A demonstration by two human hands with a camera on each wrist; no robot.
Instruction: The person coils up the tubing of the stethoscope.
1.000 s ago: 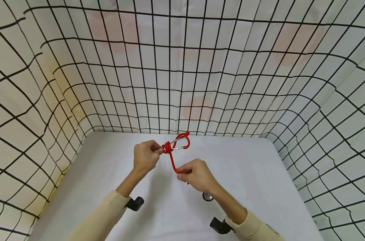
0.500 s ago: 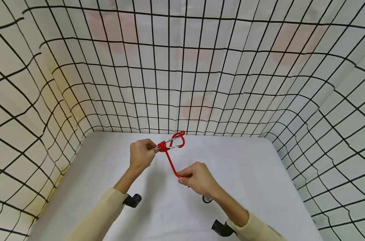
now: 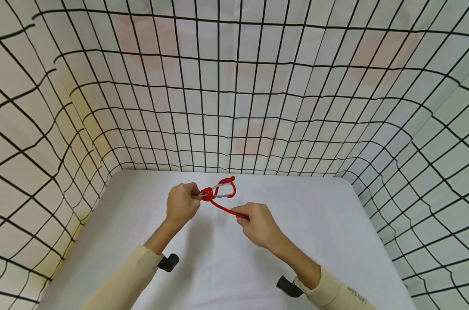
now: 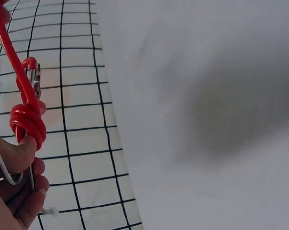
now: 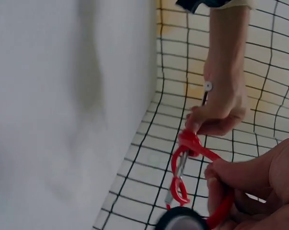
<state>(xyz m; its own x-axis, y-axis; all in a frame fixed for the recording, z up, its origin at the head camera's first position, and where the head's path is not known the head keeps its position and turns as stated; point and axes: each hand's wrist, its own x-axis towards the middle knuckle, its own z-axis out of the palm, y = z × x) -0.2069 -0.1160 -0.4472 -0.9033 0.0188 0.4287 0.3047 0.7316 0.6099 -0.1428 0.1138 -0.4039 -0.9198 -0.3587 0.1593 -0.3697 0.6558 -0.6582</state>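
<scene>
Near the table's far edge my left hand (image 3: pixel 183 202) pinches a thin metal piece just below several tight wraps of red cord (image 3: pixel 207 194). In the left wrist view that piece looks like a bent metal wire (image 4: pixel 12 179), partly hidden by the fingers. Beyond the wraps extends a red and silver carabiner (image 3: pixel 234 189). My right hand (image 3: pixel 259 221) pinches the cord's free length, drawn nearly straight from the wraps. A round, black-rimmed thing (image 5: pixel 182 221) shows beside the right hand in the right wrist view; what it is remains unclear.
A white-covered table (image 3: pixel 315 241) lies under both hands. Black wire grid (image 3: pixel 253 99) rises at the back and both sides, with white sheeting behind it. Black camera mounts (image 3: pixel 168 262) stick out from both sleeves.
My right hand has moved up and right, swinging the cord from steep to a shallow slant. My left hand has shifted slightly left and down. The round thing under the right wrist is now out of sight.
</scene>
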